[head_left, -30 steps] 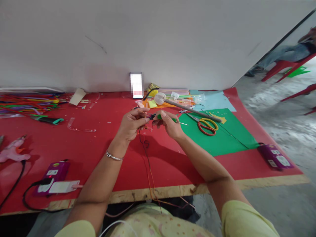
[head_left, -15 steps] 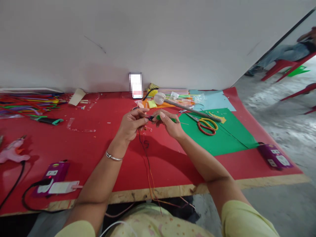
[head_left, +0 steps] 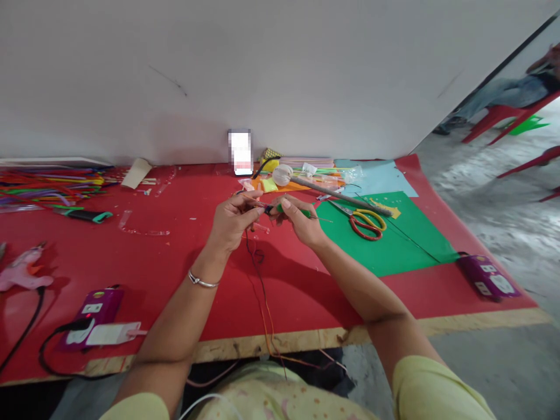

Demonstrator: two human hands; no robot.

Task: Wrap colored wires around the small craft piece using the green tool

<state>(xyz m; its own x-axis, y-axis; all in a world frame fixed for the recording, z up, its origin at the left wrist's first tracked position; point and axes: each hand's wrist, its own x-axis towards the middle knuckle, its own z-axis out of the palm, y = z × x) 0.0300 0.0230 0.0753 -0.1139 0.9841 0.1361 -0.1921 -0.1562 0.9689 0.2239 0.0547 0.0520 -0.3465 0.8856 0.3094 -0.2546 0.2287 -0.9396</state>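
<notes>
My left hand (head_left: pixel 230 220), with a bangle at the wrist, is closed in a pinch over the middle of the table. It grips a small dark bundle of thread (head_left: pixel 268 209) between the two hands. Dark and orange threads (head_left: pixel 263 297) hang from there over the table's front edge towards my lap. My right hand (head_left: pixel 301 219) is closed on a slim green piece (head_left: pixel 305 213), whose thin wire-like end sticks out to the right. Its exact kind is unclear, as the fingers cover most of it. The fingertips of both hands nearly meet.
On the red table (head_left: pixel 175 268) lie scissors (head_left: pixel 366 224) on green paper (head_left: pixel 406 248), a stick with a pale round head (head_left: pixel 282 175), pipe cleaners (head_left: pixel 48 184), a pink glue gun (head_left: pixel 26 271) and two purple power boxes (head_left: pixel 487 277). A phone (head_left: pixel 240 153) leans against the wall.
My hands stay in almost the same place and grip. The left fingers have shifted slightly at the thread, and the green piece's thin end has moved very little.
</notes>
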